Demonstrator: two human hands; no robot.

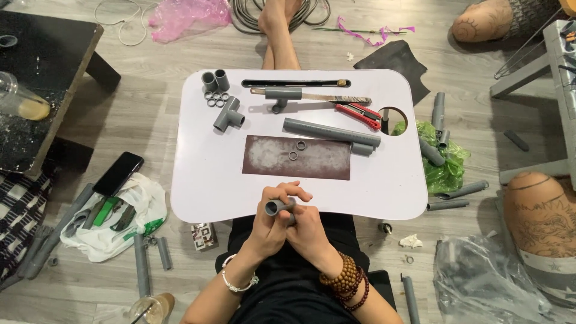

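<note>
From the head view I see both hands joined at the near edge of the white table (198, 198), over the lap. My left hand (268, 231) and right hand (307, 231) are clamped together around a short grey pipe piece (276, 207), its open end facing up and toward the left. I judge the work goes best with the piece pinned by both thumbs and turned in small steps, wrists braced against the lap so it cannot slip.

Just ahead lies the brown sandpaper sheet (297, 158) with two small grey rings (296, 150) on it; beyond are a long grey pipe (331, 132), a red utility knife (359, 114) and a grey tee fitting (227, 114). The blade sits well apart from my hands. Open room lies on the bare table left and right of the sheet; the table's near edge is just beside my knuckles, so a dropped piece would land in the lap or on the floor (150, 114).
</note>
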